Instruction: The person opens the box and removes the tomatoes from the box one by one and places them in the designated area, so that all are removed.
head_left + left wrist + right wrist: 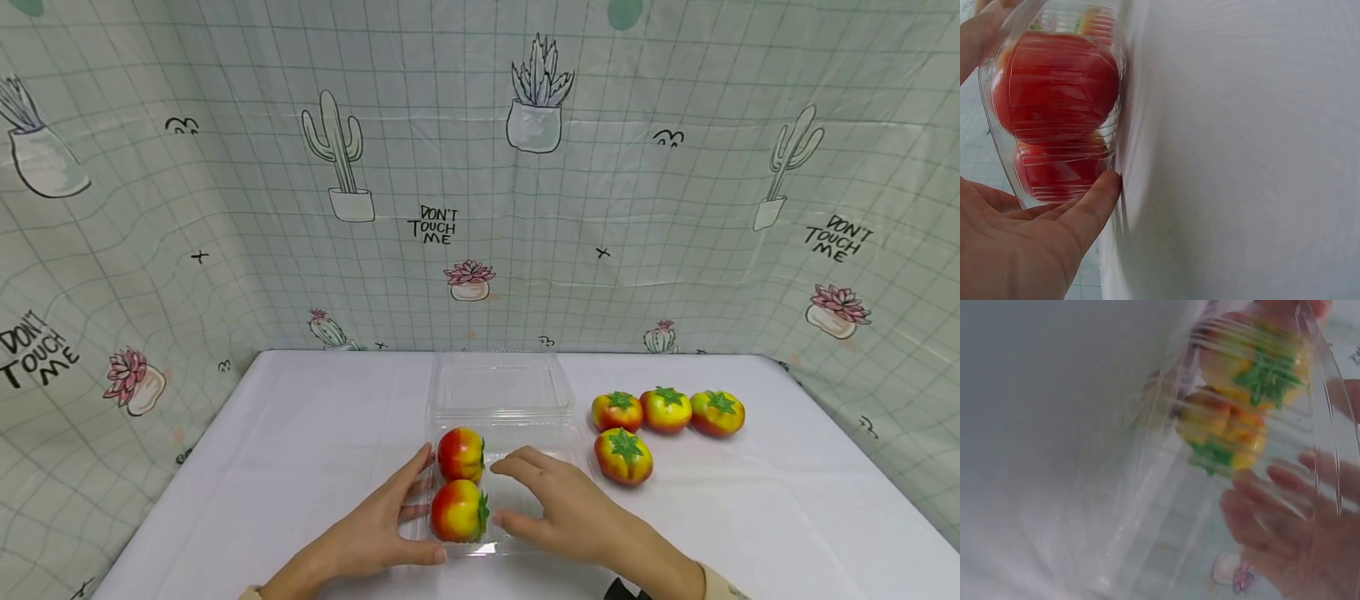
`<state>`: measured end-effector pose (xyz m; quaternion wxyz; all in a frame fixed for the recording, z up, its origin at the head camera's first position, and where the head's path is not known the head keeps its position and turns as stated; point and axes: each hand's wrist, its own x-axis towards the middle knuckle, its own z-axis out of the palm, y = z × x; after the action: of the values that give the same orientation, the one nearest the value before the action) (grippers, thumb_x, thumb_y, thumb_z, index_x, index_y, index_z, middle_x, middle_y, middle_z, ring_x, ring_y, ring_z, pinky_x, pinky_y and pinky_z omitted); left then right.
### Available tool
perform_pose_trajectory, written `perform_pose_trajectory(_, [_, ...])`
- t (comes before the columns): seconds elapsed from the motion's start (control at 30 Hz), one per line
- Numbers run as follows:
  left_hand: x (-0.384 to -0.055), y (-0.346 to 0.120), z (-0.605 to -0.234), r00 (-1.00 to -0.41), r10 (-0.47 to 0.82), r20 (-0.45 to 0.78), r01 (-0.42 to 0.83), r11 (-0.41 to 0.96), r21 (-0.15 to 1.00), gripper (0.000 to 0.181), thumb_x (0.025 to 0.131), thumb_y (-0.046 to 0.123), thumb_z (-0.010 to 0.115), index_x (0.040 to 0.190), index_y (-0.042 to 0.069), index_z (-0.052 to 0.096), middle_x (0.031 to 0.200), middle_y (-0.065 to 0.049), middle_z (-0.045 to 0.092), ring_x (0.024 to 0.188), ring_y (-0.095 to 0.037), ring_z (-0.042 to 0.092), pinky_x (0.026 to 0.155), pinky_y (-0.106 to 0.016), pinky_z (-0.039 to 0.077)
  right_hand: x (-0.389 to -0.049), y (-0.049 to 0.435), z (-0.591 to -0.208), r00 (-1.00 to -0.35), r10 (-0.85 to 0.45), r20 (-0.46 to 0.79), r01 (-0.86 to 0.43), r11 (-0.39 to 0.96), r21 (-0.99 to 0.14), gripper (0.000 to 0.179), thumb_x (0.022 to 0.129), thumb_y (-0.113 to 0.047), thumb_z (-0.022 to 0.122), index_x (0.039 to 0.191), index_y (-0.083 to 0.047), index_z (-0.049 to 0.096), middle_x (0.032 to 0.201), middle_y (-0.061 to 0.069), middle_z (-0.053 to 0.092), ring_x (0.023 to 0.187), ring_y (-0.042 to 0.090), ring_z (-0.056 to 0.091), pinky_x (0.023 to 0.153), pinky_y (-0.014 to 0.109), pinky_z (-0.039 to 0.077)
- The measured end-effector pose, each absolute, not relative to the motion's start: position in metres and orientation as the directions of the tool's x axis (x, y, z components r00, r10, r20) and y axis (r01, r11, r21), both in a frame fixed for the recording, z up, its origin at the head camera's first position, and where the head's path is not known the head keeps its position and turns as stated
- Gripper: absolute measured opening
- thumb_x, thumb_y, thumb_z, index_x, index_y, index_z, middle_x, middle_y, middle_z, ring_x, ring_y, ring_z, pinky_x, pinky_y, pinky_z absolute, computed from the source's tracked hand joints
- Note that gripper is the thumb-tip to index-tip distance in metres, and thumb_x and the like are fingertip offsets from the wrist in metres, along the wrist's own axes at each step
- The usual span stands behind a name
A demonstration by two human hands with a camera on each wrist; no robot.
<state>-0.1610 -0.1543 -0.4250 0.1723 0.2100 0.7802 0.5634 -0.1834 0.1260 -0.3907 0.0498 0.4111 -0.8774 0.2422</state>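
Observation:
A clear plastic clamshell box (525, 546) lies with its lid (502, 385) folded back. Along its left side sit two red-and-yellow persimmons with green leafy tops, a rear one (459, 455) and a front one (457, 512), both tipped with their tops facing right. My left hand (375, 521) touches the box's left side with fairly straight, spread fingers, its thumb at the front corner. Through the ribbed wall, the left wrist view shows a persimmon (1060, 87) close to those fingers. My right hand (562, 504) hovers over the box's right part, thumb and fingers apart, holding nothing.
Right of the box are several more persimmons: three in a back row, left (617, 412), middle (666, 410) and right (717, 413), plus one nearer (624, 457). A white cloth covers the table (315, 417). A printed curtain (420, 167) encloses the back and sides.

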Motion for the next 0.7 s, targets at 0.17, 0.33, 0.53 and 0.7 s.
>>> perform_pose_trajectory(0.17, [-0.161,-0.155,-0.425,-0.849,0.527,-0.023,0.142,0.272,0.952,0.111,0.078,0.025,0.080,0.154,0.012,0.000,0.159,-0.014,0.007,0.139,-0.036,0.027,0.102,-0.026,0.042,-0.184,0.117,-0.394,-0.654,-0.705,0.275,-0.738,0.514,-0.437,0.050,0.092,-0.051,0.057,0.129,-0.017,0.056,0.122,-0.008,0.057,0.106,0.014,0.060,0.093,0.036,0.052])
perform_pose_trajectory(0.33, [-0.161,-0.156,-0.426,-0.846,0.533,-0.023,0.139,0.262,0.955,0.110,0.079,0.024,0.079,0.154,0.012,0.000,0.159,-0.013,0.007,0.140,-0.036,0.026,0.102,-0.026,0.041,-0.184,0.111,-0.396,-0.655,-0.710,0.258,-0.723,0.491,-0.485,0.050,0.091,-0.052,0.058,0.130,-0.020,0.056,0.118,-0.006,0.059,0.103,0.013,0.060,0.092,0.035,0.052])
perform_pose_trajectory(0.53, [-0.161,-0.155,-0.426,-0.846,0.533,-0.026,0.135,0.261,0.956,0.110,0.079,0.024,0.079,0.154,0.011,0.000,0.159,-0.013,0.008,0.140,-0.036,0.026,0.102,-0.026,0.041,-0.183,0.105,-0.399,-0.650,-0.710,0.271,-0.726,0.476,-0.496,0.048,0.091,-0.048,0.060,0.128,-0.019,0.055,0.116,-0.007,0.058,0.103,0.013,0.060,0.090,0.032,0.053])
perform_pose_trajectory(0.7, [-0.161,-0.155,-0.425,-0.847,0.530,-0.032,0.133,0.270,0.954,0.110,0.079,0.025,0.079,0.154,0.011,0.000,0.159,-0.013,0.008,0.140,-0.036,0.027,0.102,-0.026,0.041,-0.184,0.102,-0.402,-0.657,-0.714,0.242,-0.711,0.480,-0.514,0.049,0.092,-0.049,0.058,0.131,-0.020,0.054,0.118,-0.009,0.056,0.102,0.012,0.059,0.090,0.031,0.053])
